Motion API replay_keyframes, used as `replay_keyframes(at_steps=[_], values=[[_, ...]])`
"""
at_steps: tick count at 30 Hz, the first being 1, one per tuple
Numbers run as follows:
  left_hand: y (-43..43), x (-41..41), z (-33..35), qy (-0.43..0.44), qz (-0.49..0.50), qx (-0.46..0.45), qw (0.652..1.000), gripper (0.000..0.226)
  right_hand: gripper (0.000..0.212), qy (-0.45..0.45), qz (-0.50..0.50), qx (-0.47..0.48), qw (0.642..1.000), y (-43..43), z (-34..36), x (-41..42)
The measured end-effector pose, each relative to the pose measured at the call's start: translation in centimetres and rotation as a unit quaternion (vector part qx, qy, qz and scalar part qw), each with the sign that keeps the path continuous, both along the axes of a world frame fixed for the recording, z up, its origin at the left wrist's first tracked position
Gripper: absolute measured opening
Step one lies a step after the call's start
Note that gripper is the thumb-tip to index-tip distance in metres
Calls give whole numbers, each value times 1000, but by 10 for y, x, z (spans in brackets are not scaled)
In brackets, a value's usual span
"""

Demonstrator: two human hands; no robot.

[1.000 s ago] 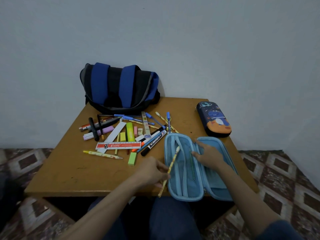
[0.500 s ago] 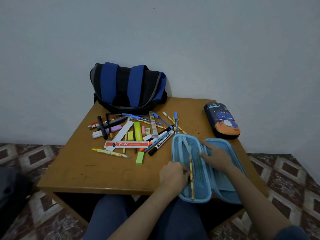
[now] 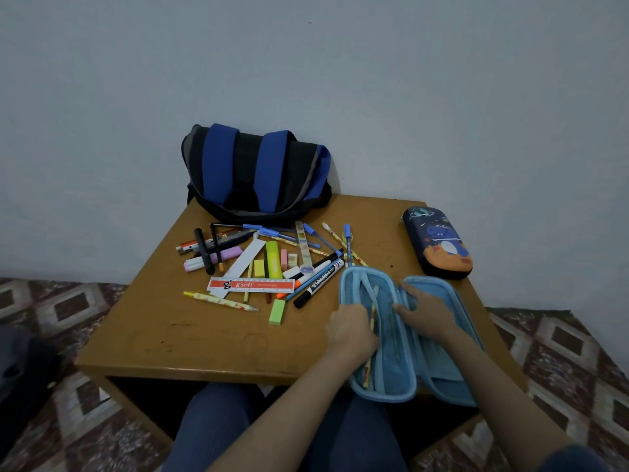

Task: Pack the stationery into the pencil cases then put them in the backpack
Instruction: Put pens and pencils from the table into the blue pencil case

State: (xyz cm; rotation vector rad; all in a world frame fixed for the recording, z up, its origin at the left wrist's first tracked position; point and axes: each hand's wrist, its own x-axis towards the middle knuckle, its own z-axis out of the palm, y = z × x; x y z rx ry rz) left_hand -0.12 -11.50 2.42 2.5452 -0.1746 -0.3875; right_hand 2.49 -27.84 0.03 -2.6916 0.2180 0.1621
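Note:
A light-blue pencil case lies open at the table's front right. My left hand holds a yellow patterned pencil that lies lengthwise inside the case's left half. My right hand grips the case's middle divider and spreads it. A pile of pens, markers, rulers and erasers lies in the middle of the table. A dark-blue cartoon pencil case sits zipped at the right. The black and blue backpack stands at the back against the wall.
The small wooden table stands against a pale wall. A green eraser and a yellow pencil lie nearest my left hand. My knees are under the front edge. Patterned floor surrounds the table.
My left hand has swung the pencil from slanting across the case's edge to lying lengthwise inside its left half, and pushed it further in. My right hand stayed on the divider.

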Motion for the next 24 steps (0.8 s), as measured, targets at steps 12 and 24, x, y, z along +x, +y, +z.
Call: replay_keyframes(at_steps=[12, 24], values=[[3, 20, -17, 20, 10, -96, 995, 21, 48, -14, -19, -4, 1000, 3, 6, -1], [3, 24, -23, 115, 49, -164, 979, 19, 44, 22, 22, -10, 999, 40, 12, -1]])
